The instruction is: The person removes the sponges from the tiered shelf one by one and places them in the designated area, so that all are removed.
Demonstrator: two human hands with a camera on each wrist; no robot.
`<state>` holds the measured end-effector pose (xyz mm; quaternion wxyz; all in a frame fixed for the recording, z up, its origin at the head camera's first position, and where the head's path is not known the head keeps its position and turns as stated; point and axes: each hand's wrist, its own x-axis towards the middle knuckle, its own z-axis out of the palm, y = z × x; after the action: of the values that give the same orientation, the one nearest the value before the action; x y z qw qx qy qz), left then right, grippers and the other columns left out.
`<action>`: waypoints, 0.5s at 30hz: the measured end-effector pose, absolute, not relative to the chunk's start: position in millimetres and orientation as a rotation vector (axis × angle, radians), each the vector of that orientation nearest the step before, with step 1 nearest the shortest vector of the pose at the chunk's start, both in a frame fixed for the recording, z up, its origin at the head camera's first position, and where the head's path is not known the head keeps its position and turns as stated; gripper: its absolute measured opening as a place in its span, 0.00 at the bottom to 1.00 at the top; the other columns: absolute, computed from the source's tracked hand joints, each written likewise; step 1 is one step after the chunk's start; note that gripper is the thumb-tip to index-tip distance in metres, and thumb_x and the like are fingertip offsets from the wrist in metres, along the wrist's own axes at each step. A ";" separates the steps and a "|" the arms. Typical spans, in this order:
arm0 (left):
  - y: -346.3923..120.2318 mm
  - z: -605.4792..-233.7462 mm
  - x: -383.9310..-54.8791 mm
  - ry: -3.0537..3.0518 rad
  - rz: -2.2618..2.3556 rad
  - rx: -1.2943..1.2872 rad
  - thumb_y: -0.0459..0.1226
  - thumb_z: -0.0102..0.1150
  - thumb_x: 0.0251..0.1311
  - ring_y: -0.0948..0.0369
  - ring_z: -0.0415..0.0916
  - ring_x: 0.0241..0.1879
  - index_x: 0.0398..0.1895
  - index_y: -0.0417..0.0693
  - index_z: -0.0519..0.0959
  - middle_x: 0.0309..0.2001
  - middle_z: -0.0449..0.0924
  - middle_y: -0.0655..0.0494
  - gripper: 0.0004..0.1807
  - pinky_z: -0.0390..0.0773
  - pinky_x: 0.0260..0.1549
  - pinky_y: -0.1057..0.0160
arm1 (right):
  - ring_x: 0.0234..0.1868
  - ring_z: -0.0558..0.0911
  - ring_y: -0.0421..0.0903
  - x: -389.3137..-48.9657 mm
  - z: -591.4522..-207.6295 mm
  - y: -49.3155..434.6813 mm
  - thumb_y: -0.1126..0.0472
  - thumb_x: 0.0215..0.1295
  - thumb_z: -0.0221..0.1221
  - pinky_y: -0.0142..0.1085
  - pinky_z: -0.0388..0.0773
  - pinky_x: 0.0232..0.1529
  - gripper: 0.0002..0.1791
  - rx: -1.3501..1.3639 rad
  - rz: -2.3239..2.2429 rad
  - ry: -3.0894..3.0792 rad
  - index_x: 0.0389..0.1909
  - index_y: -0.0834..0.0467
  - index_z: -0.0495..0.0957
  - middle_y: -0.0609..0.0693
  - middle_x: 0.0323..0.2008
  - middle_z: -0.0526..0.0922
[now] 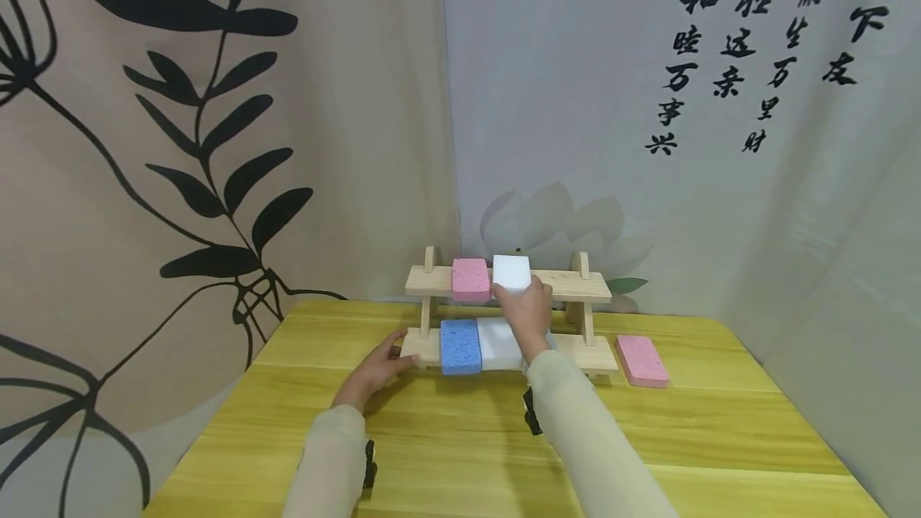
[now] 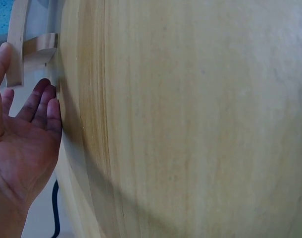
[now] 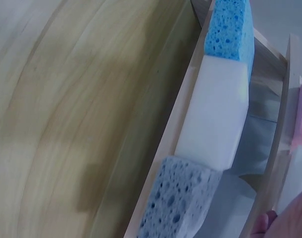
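My right hand (image 1: 528,312) grips a white sponge block (image 1: 511,272) at the upper tier of a wooden two-tier rack (image 1: 568,284), right beside a pink sponge (image 1: 470,279). Its fingers show at the lower right corner of the right wrist view. My left hand (image 1: 374,370) touches the left end of the lower shelf (image 1: 421,347), and its palm and fairly straight fingers show in the left wrist view. On that shelf stand a blue sponge (image 3: 229,29), a white block (image 3: 213,111) and a grey sponge (image 3: 178,196), side by side. My right hand mostly hides the grey one from the head view.
Another pink sponge (image 1: 643,360) lies on the yellow wooden table (image 1: 446,438), right of the rack. Behind the table hangs a curtain (image 1: 374,142) with black plant prints and writing. A dark cable (image 2: 55,208) hangs past the table edge in the left wrist view.
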<state>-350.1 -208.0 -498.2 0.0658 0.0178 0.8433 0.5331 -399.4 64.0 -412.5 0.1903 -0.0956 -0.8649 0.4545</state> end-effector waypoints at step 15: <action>-206.7 -496.3 -349.3 2.558 1.543 0.113 0.50 0.57 0.69 0.38 0.67 0.63 0.80 0.49 0.48 0.67 0.64 0.31 0.43 0.66 0.59 0.35 | 0.54 0.72 0.57 -382.2 -410.1 118.2 0.39 0.56 0.66 0.52 0.72 0.52 0.44 -0.276 1.255 -2.430 0.66 0.63 0.69 0.62 0.55 0.72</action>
<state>-349.3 -206.7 -496.3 0.0761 0.0376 0.8531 0.5148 -382.2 118.2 -410.1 0.1952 -0.0985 -0.8670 0.4478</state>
